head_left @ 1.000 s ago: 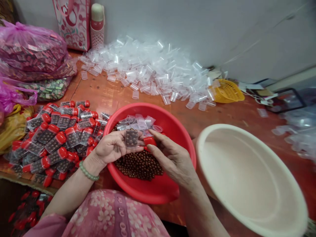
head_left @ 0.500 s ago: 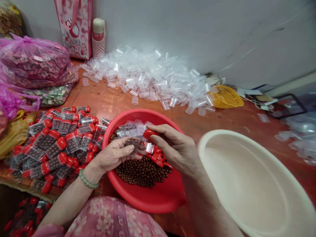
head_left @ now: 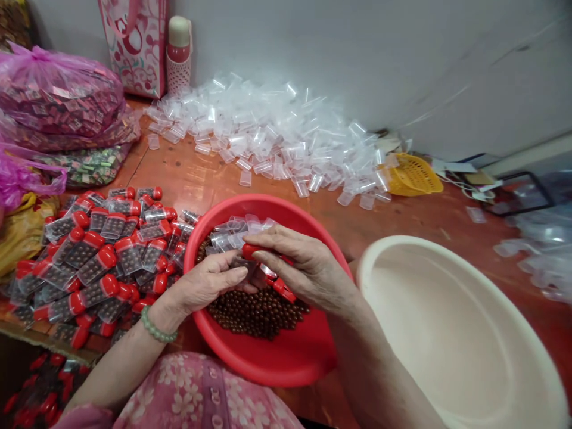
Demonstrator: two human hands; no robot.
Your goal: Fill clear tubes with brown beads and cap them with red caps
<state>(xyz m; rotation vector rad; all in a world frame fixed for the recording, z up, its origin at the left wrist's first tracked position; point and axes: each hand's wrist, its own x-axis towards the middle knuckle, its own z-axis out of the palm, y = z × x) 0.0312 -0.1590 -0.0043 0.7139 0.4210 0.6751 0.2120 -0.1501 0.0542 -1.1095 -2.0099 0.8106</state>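
Two hands, both occupied, were recorded over one red basin (head_left: 313, 372). One clear case (head_left: 245, 264), mostly hidden above the basin, was pinched between thumb and fingers by the left hand (head_left: 208, 285); one red cap (head_left: 251, 251) was gripped between closed thumb and fingertips by the right hand (head_left: 308, 265). Half a second earlier, cap and case had been held apart; since then the cap had been brought to the case's upper end, and the capping step was judged to be under way. Whether the cap was seated could not be told. Within the basin were listed: brown beads (head_left: 263, 319), loose caps (head_left: 282, 290), unfilled cases (head_left: 231, 233). Close at left, many filled cases (head_left: 107, 253) were heaped; beyond, many spare cases (head_left: 268, 131); at right, one white tub (head_left: 433, 316) was noted.
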